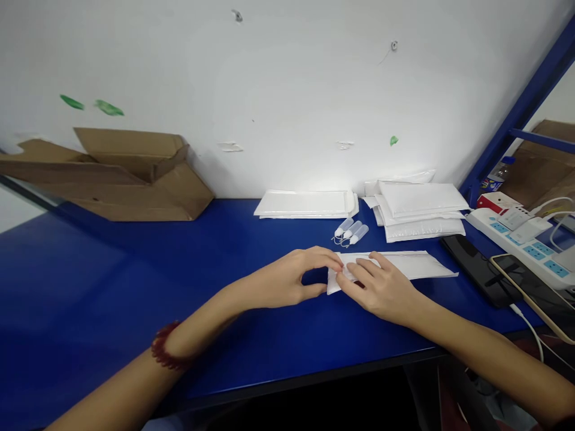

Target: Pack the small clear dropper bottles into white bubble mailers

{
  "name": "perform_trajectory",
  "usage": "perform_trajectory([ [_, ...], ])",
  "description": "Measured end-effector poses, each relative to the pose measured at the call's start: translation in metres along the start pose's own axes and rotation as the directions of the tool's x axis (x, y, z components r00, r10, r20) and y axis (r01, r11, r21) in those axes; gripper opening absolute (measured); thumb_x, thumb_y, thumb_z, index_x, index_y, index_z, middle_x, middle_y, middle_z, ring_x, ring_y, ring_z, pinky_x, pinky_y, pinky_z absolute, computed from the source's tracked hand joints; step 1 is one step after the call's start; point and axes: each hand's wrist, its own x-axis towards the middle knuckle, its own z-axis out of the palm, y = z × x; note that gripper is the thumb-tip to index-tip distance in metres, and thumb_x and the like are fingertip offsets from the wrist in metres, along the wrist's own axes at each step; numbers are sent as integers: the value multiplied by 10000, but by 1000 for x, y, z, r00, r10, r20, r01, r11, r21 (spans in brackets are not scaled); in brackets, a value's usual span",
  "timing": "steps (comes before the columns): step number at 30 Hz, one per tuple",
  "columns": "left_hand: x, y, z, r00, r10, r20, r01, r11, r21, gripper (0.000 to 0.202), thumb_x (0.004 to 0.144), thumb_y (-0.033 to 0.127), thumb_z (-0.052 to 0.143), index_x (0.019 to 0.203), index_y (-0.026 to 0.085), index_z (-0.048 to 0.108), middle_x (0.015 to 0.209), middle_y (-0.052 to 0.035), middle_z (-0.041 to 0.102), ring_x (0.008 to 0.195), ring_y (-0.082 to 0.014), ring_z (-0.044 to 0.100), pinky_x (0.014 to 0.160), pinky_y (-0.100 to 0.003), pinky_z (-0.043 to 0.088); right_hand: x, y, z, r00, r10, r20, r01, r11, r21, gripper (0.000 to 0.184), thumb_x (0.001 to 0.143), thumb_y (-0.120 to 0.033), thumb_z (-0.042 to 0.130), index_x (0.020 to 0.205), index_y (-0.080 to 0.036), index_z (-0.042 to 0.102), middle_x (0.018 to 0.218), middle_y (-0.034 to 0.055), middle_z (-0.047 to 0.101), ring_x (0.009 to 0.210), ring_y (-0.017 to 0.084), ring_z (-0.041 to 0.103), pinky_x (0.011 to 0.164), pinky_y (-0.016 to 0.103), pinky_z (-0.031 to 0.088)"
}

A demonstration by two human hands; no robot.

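A white padded envelope (415, 264) lies on the blue table near its front, between my hands. My left hand (287, 278) grips its left end, fingertips on the upper corner and thumb at the lower edge. My right hand (381, 287) bends over the envelope's left part, thumb and fingers pressed onto it close to my left fingertips. The right hand covers part of the envelope, so the surface under the palm is hidden. Just beyond lie three small translucent squeeze bottles (351, 231) with thin tips.
Flat white envelopes (305, 203) lie by the wall, and filled ones are piled (422, 203) at the back right. An open cardboard box (144, 185) stands back left. Phones (480, 269), a power strip (530, 245) and cables crowd the right side of the blue table (202, 251).
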Motion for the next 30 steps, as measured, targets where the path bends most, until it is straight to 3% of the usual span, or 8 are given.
perform_trajectory([
  [4, 5, 0, 18, 985, 109, -134, -92, 987, 132, 202, 891, 213, 513, 1041, 180, 644, 1096, -100, 690, 1036, -213, 635, 907, -339, 501, 0, 9, -8, 999, 45, -22, -44, 999, 11, 319, 940, -54, 397, 1094, -164, 654, 860, 68, 726, 717, 170, 647, 786, 373, 477],
  [7, 10, 0, 25, 963, 99, -250, -68, 989, 129, 213, 934, 255, 449, 974, 154, 631, 941, -88, 703, 840, -194, 658, 756, -309, 517, 1, 14, -17, 991, 77, -107, -79, 997, -12, 343, 928, -48, 398, 1138, -180, 634, 990, 96, 722, 916, 199, 657, 878, 387, 452],
  [11, 25, -2, 18, 904, -114, -412, 56, 987, -150, 223, 893, 357, 532, 872, 147, 605, 704, -19, 652, 573, -140, 586, 532, -245, 466, 1, 19, -27, 956, 152, -250, -164, 986, -29, 403, 893, -64, 472, 1248, -237, 552, 1255, 122, 627, 1254, 252, 507, 948, 410, 422],
  [17, 96, 4, -7, 848, -270, -457, 8, 868, -497, 157, 793, 266, 688, 792, 145, 588, 520, 34, 554, 440, -110, 538, 441, -214, 432, 1, 25, -17, 925, 83, -370, -75, 997, 37, 386, 841, -23, 500, 1181, -194, 564, 973, 67, 663, 918, 174, 585, 864, 351, 429],
  [20, 145, 10, -11, 825, -321, -464, -26, 800, -600, 112, 836, 158, 630, 754, 145, 556, 557, 32, 524, 446, -85, 517, 480, -218, 465, 1, 29, -10, 941, 69, -331, -52, 997, 58, 399, 839, -9, 466, 1195, -162, 559, 940, 77, 650, 847, 179, 563, 833, 356, 413],
  [24, 198, 11, -10, 771, -446, -454, 115, 799, -590, 161, 854, 120, 593, 711, 137, 521, 537, 19, 507, 451, -90, 526, 515, -234, 493, -2, 35, -6, 976, 72, -206, -60, 996, 62, 471, 834, 12, 400, 1243, -167, 550, 907, 63, 640, 809, 184, 534, 809, 352, 395],
  [27, 217, 6, -13, 737, -497, -457, 197, 805, -559, 153, 815, 71, 584, 705, 137, 500, 490, 19, 493, 464, -123, 565, 535, -263, 520, -4, 37, -4, 991, 60, -117, -54, 997, 56, 490, 839, 8, 388, 1272, -163, 539, 885, 61, 633, 794, 184, 519, 801, 352, 384],
  [30, 214, -3, -20, 731, -501, -463, 268, 835, -481, 70, 824, 84, 533, 767, 123, 521, 550, -29, 575, 559, -157, 644, 601, -285, 552, -6, 37, -3, 997, 36, -67, -32, 998, 55, 506, 848, 2, 390, 1309, -164, 514, 913, 70, 636, 807, 190, 520, 807, 363, 378],
])
